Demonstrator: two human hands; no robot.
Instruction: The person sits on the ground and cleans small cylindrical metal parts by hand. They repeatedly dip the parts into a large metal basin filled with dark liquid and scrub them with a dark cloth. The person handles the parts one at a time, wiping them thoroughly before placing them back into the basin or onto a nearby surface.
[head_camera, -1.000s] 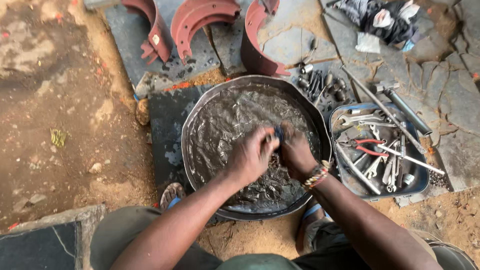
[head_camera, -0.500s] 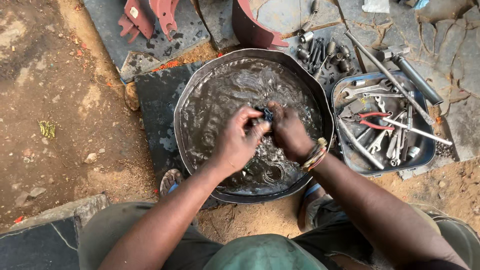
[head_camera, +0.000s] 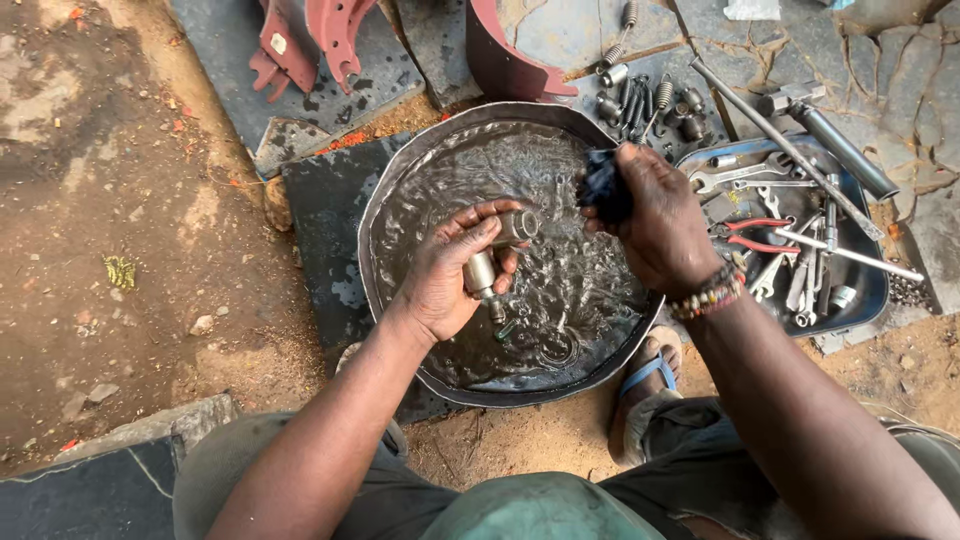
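A round metal basin (head_camera: 400, 180) full of dark, rippling liquid sits on a dark slab in front of me. Over its middle my left hand (head_camera: 450, 275) holds a small wet metal cylinder part (head_camera: 492, 258), lifted clear of the liquid and dripping. At the basin's right side my right hand (head_camera: 660, 225) is closed on a dark wet rag (head_camera: 603, 188), a short gap from the part. A bead bracelet (head_camera: 708, 293) circles my right wrist.
A blue tray (head_camera: 868, 290) of wrenches and red-handled pliers (head_camera: 745, 232) lies right of the basin. Red brake shoes (head_camera: 300, 40) and springs and small parts (head_camera: 650, 95) lie beyond it. My sandalled foot (head_camera: 645, 385) rests by the basin's near rim. Bare dirt spreads left.
Both hands have come up out of the liquid and moved apart. The left hand now holds the metal part clear of the surface; the right hand has drawn back right with the rag.
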